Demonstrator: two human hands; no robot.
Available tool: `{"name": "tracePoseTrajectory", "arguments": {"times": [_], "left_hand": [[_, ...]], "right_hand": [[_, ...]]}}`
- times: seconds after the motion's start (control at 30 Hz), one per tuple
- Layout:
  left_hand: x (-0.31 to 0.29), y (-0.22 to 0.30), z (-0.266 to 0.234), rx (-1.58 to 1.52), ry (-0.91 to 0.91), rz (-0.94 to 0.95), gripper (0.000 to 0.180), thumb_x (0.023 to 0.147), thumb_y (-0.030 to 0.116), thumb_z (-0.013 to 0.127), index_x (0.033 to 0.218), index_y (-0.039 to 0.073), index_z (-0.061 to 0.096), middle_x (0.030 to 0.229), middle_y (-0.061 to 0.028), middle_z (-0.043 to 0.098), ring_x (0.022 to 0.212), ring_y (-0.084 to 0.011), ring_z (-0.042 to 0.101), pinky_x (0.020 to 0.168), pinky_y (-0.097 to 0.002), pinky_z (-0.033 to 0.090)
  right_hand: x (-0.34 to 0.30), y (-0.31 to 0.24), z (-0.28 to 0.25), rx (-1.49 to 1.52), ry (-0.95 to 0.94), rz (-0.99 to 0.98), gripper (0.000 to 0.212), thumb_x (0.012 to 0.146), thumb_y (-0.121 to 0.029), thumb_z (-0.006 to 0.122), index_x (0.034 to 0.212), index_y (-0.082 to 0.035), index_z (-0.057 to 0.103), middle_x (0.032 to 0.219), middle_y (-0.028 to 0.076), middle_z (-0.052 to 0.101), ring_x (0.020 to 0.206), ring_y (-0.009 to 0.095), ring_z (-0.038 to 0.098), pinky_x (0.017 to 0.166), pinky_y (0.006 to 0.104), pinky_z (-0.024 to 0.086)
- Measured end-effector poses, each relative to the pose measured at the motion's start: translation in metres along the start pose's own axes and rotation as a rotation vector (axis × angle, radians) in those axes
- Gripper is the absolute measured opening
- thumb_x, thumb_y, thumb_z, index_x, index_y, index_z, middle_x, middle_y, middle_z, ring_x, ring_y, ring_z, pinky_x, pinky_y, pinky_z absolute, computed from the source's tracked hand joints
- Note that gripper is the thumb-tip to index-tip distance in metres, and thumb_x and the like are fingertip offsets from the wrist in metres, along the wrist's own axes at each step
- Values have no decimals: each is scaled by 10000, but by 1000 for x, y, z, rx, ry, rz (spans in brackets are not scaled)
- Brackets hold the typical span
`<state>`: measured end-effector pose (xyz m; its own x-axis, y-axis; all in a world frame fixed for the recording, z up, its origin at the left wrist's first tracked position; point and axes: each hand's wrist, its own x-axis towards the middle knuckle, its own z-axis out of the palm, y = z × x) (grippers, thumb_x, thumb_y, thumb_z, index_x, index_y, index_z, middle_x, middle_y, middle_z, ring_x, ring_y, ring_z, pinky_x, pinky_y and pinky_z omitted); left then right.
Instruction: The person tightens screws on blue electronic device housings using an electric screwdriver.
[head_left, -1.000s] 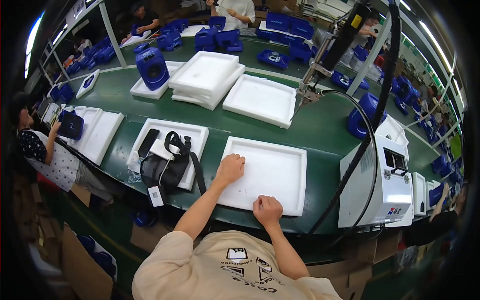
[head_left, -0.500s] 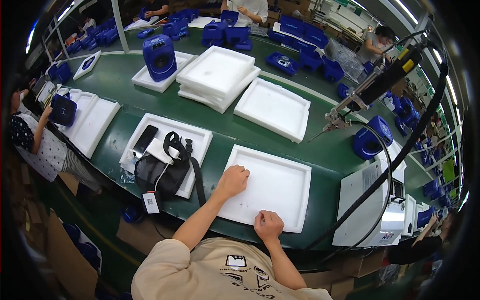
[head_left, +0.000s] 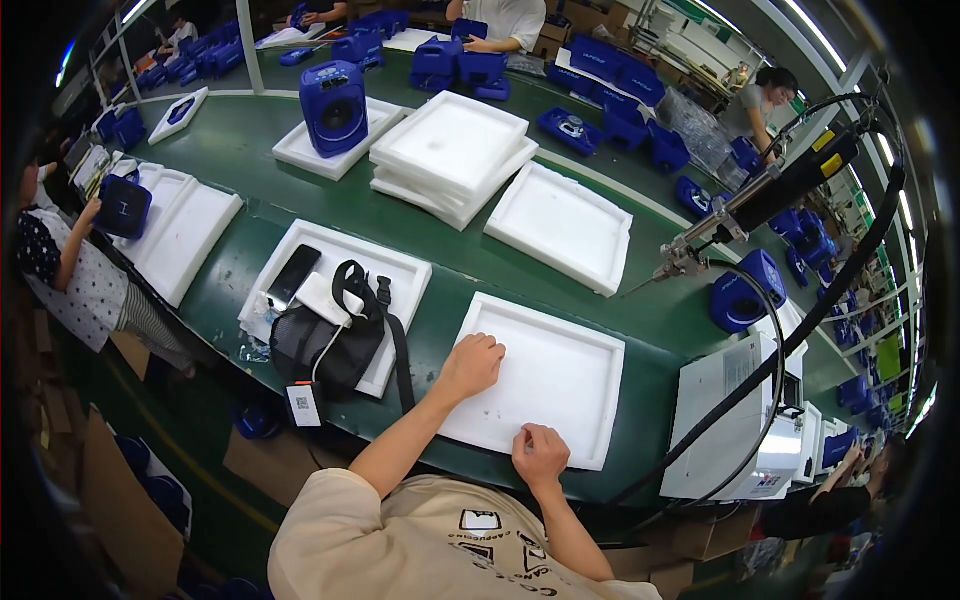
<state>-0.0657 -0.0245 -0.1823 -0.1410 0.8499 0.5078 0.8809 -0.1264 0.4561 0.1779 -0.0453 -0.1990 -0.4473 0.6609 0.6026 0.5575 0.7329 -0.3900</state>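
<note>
A shallow white foam tray (head_left: 560,375) lies on the green bench in front of me, with nothing but a few small dark specks on its floor. My left hand (head_left: 473,366) rests on the tray's left side, its fingers curled into a loose fist. Near the front edge, my right hand (head_left: 541,456) is closed too, fingers bent inward. No object shows in either hand. Left of the tray, a second foam tray (head_left: 415,270) carries a black mesh bag (head_left: 310,350) with a strap, a black phone (head_left: 294,275) and a white device with a cable (head_left: 325,300).
A stack of foam trays (head_left: 450,150) and a single tray (head_left: 560,225) stand farther back. A blue speaker (head_left: 335,110) sits upright on another tray. To the right hang a power screwdriver (head_left: 740,210) and its cable, above a white machine (head_left: 735,420). Co-workers handle blue housings around the line.
My hands keep nearly the same closed pose on the tray. The whole view has shifted slightly. Across the bench, a person's hands have moved against a blue housing.
</note>
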Motion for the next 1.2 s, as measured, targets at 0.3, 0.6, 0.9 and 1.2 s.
{"name": "tracePoseTrajectory", "arguments": {"times": [0.3, 0.6, 0.9, 1.2], "left_hand": [[-2, -1, -9, -110, 12, 55, 87, 843, 19, 643, 885, 40, 717, 906, -124, 703, 858, -308, 669, 776, -398, 534], [10, 4, -120, -647, 14, -147, 486, 873, -13, 631, 1356, 25, 588, 1016, -96, 659, 756, -167, 646, 712, -296, 530], [159, -242, -203, -291, 557, -280, 1095, 803, 105, 776, 1631, 97, 60, 1257, -216, 514, 731, -190, 635, 720, -317, 542], [289, -360, -297, -1000, 1080, -905, 1369, 750, 387, 897, 1600, 268, -169, 1414, -285, 450, 986, -409, 666, 827, -496, 598]], "right_hand": [[-1, -1, 0, 30, 4, -8, 50, 791, -61, 719, 821, -97, 701, 676, 54, 632, 596, 259, 614, 534, 388, 485], [-4, -3, 1, 43, -18, 41, 42, 807, -52, 717, 830, -84, 707, 667, 46, 627, 595, 259, 612, 538, 388, 476], [-4, 4, 10, -44, -9, -36, 66, 791, -18, 697, 799, -79, 676, 640, 60, 583, 560, 274, 568, 499, 407, 422], [-9, 3, 26, -78, -23, -59, 58, 802, -31, 671, 762, -70, 655, 589, 66, 504, 499, 284, 488, 466, 407, 355]]}}
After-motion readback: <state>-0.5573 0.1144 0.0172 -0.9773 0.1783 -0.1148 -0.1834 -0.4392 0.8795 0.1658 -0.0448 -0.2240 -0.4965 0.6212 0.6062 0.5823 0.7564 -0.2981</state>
